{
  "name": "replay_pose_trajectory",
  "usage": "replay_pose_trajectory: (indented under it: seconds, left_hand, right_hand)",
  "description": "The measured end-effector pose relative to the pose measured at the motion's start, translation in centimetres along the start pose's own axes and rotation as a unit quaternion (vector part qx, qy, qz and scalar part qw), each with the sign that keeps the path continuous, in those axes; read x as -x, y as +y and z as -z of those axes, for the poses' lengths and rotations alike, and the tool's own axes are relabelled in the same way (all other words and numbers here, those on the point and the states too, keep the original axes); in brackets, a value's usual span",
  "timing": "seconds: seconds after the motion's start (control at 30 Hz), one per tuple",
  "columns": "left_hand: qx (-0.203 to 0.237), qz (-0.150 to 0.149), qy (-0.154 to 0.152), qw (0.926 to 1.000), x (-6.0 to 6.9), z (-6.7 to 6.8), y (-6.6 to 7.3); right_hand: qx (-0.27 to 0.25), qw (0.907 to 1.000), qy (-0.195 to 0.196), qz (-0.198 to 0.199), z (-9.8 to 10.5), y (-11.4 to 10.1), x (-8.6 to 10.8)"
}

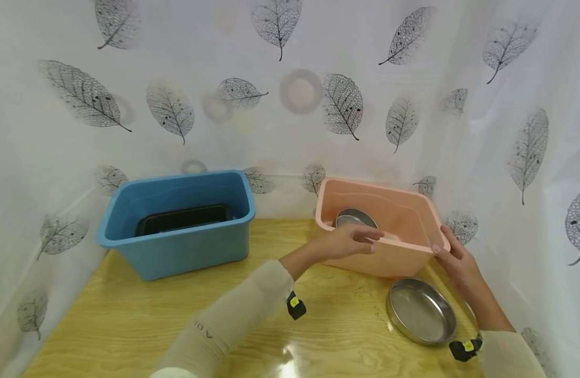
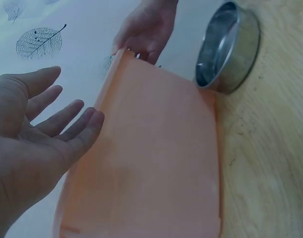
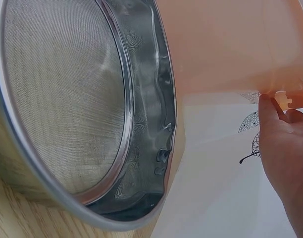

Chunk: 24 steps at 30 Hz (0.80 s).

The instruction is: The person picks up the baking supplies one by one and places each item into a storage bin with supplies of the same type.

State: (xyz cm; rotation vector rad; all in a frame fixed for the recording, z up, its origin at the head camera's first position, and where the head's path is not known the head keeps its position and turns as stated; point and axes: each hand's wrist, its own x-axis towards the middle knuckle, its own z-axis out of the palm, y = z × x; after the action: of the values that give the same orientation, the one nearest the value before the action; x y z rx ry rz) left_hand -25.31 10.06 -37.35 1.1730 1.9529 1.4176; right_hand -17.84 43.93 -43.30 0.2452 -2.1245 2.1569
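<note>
A pink plastic bin stands at the right on the table. My right hand grips its right rim, thumb over the edge; in the right wrist view the fingers meet the rim. My left hand hovers by the front rim with fingers loosely extended, and the left wrist view shows nothing held in its palm. Inside the bin leans a round metal sieve, partly hidden by the front wall. Another round metal sieve with fine mesh lies on the table near my right forearm.
To the left stands a blue bin holding a dark, black-looking object, mostly hidden by the front wall. Behind the wood-grain table hangs a white sheet with leaf prints, which also borders both sides.
</note>
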Motion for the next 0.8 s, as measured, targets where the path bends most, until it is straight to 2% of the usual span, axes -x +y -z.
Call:
replay_pose_trajectory:
  seconds: [0.17, 0.27, 0.33, 0.4, 0.43, 0.53, 0.57, 0.8]
  left_hand:
    - [-0.058, 0.012, 0.011, 0.9982, 0.5, -1.6, -1.5]
    - [-0.072, 0.024, 0.015, 0.9970, 0.5, -2.7, -2.4]
    - [-0.077, 0.029, 0.012, 0.9966, 0.5, -3.6, -2.9]
    - [-0.075, 0.034, 0.006, 0.9966, 0.3, -4.4, -3.5]
    - [-0.075, 0.033, 0.003, 0.9966, 0.2, -4.8, -3.7]
    - [-0.073, 0.035, -0.001, 0.9968, -0.1, -5.6, -4.3]
    - [-0.070, 0.035, -0.001, 0.9969, -0.2, -5.8, -4.5]
    - [-0.043, 0.030, 0.022, 0.9984, -1.4, -7.9, -6.2]
  right_hand:
    - [0.002, 1.0000, 0.003, 0.002, 0.1, 0.2, 0.0]
    - [0.004, 1.0000, 0.001, 0.005, 0.1, 0.2, 0.0]
    - [0.036, 0.9993, 0.001, 0.001, 0.1, -0.1, 0.0]
    - [0.119, 0.9928, 0.001, -0.015, 0.3, -0.7, 0.2]
    - [0.164, 0.9862, 0.001, -0.022, 0.4, -1.0, 0.3]
    - [0.284, 0.9577, -0.003, -0.043, 0.4, -2.1, 0.5]
    - [0.301, 0.9525, -0.004, -0.049, 0.3, -2.4, 0.5]
    - [0.323, 0.9443, 0.008, -0.063, 0.0, -2.5, 0.2]
